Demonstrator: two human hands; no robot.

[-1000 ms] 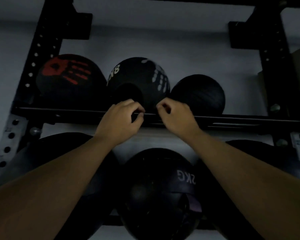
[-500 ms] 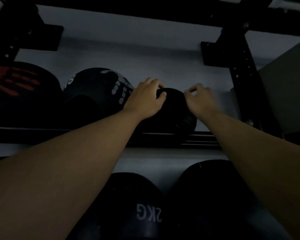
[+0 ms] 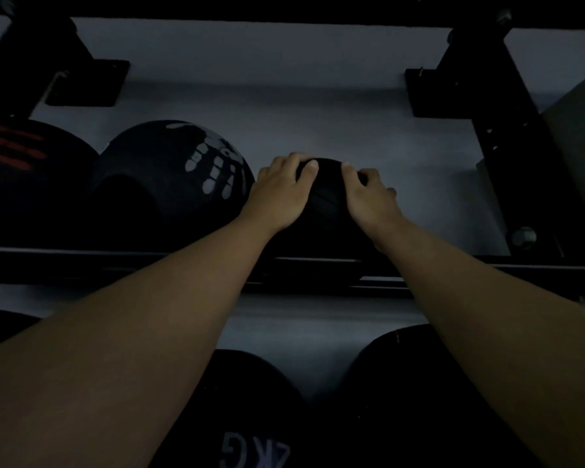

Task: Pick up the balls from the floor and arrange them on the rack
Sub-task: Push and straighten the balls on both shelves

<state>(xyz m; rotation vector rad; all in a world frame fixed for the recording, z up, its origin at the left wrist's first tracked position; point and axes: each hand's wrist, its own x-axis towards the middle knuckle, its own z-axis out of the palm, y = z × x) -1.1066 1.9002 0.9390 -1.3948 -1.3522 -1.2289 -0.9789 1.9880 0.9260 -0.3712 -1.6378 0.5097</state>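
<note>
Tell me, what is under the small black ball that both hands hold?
The small black ball sits on the rack rail. Left hand and right hand cover its sides, and the contact underneath is too dark to see.

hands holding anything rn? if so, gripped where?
Both hands are on the small plain black ball on the upper shelf: left hand cups its upper left side, right hand its upper right.

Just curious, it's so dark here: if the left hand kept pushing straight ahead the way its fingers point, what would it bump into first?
The left hand already rests on the small black ball; beyond that, probably the wall.
</note>
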